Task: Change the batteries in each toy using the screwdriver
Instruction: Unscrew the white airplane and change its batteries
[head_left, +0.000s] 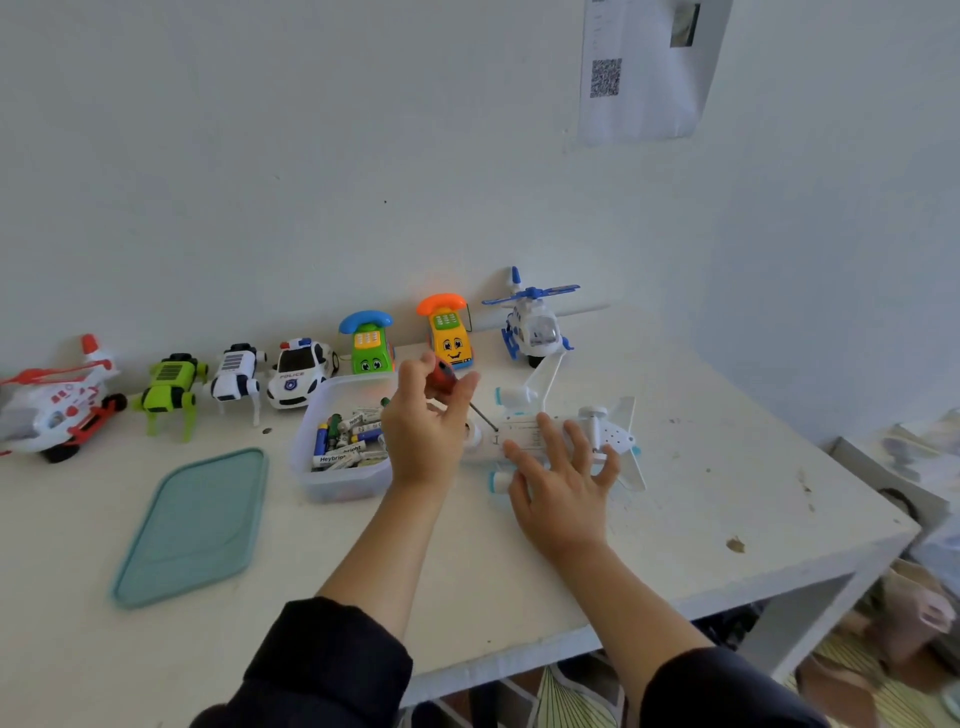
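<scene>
Left hand (423, 431) gripped screwdriver (457, 387), tip on upturned toy plane (556, 441) belly. Right hand (558, 478), fingers spread, pinned plane flat. Step: likely unscrewing battery cover; next needed steady turning.

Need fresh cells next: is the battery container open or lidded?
Open. The clear battery container has no lid on; batteries show inside, and the teal lid lies flat beside it.

You're facing a plain white wall (311, 156), evenly lit, soft daylight look. A paper sheet with a QR code (641, 67) hangs upper right of frame. The white table (675, 561) runs along the wall, its top scuffed and stained toward the right edge. Lower right, patterned floor (571, 696) shows under the table; blurred clutter beside it.
</scene>
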